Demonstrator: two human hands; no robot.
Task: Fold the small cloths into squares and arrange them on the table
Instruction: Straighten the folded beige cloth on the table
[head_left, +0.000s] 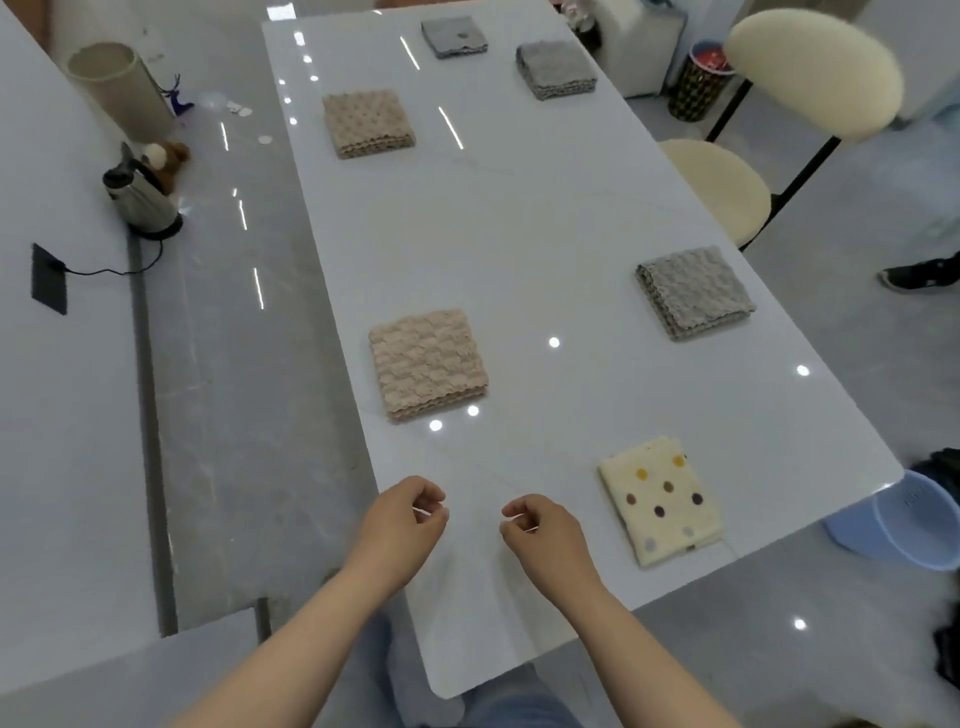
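Six folded square cloths lie well apart on the glossy white table (519, 223): polka-dot cream cloth (660, 501) near the right corner; beige cloth (427, 364) near left; grey cloth (695, 292) at the right edge; second beige cloth (368, 123) far left; two more grey cloths (555, 69) (453, 35) at the far end. Left hand (402, 525) and right hand (545, 535) are over the near edge, fingers loosely curled, nothing in them, apart from each other and from every cloth. Ceiling lights glare off the tabletop; grey marble-look surface left carries an electric kettle (143, 200), corded to a black socket plate (49, 279). Cream chair (810, 73) and blue bucket (904, 525) at right, bucket cut by the frame; a shoe (919, 273) at the edge. Raised mark on the bucket is illegible; dark spot on the farthest grey cloth is unreadable.
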